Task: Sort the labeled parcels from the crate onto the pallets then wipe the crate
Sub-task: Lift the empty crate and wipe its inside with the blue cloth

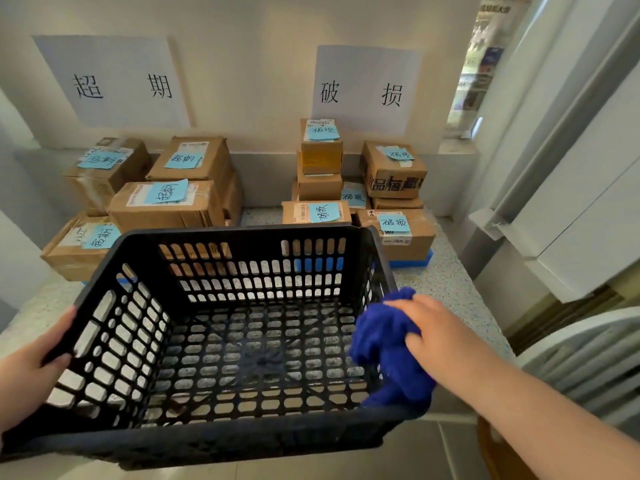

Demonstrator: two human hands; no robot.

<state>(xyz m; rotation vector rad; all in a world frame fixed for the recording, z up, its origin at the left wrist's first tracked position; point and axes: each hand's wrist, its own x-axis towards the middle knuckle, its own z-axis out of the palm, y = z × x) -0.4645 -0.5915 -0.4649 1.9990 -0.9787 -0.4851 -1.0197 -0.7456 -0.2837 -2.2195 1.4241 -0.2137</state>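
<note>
Two hands are on an empty black plastic lattice crate [207, 441], which fills the lower middle of the view directly in front of the person. The left hand [31, 368] is curled over the crate's left wall and grips it. The right hand [426, 327] is closed around a bunched, deep blue fluffy cloth [384, 344] and presses it against the inside of the right wall, towards the near right corner. The hands are well apart, one at each end of the crate.

Beyond the crate, brown cardboard parcels with pale blue handwritten labels stand in two groups, a left group [166, 202] and a right group [394, 171]. Each group sits below a white paper sign, one [114, 81] and the other [363, 88], fixed to the wall. An edge of a bright blue pallet [412, 261] shows under the right group.

Sorting looks finished and wiping is the step in hand. The crate's long axis seems to run left to right, though the wide lens makes this uncertain. The crate's floor and its far and left walls all lie to the left of the cloth, so the wiping hand would likely sweep leftward while the other hand steadies the crate.
</note>
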